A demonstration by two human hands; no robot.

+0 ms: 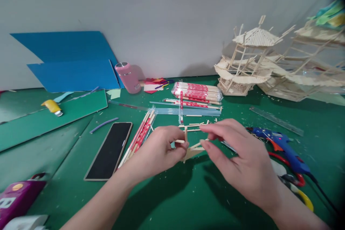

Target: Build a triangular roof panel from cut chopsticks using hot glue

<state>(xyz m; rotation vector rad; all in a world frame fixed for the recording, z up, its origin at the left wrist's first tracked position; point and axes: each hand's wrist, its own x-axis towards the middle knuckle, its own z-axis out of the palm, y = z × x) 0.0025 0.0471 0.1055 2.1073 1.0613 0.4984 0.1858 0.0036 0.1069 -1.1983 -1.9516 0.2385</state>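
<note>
Between my hands, above the green table, is a small structure of pale wooden sticks [193,152]. My left hand [164,147] pinches its left side, where an upright stick [185,134] crosses other pieces. The thumb and forefinger of my right hand [237,158] close on a thin stick [196,145] at the structure's right side. Part of the structure is hidden by my fingers. Loose short sticks [192,130] lie on the table just behind. A blue glue gun [283,147] with a red light rests to the right of my right hand.
A phone [110,151] and wrapped chopsticks [138,134] lie left of my hands. Behind are a chopstick pack [198,91], a pink bottle [128,78] and blue boards [75,61]. Stick pavilion models [250,61] stand back right. A ruler [276,120] and yellow cutter [51,106] lie on the table.
</note>
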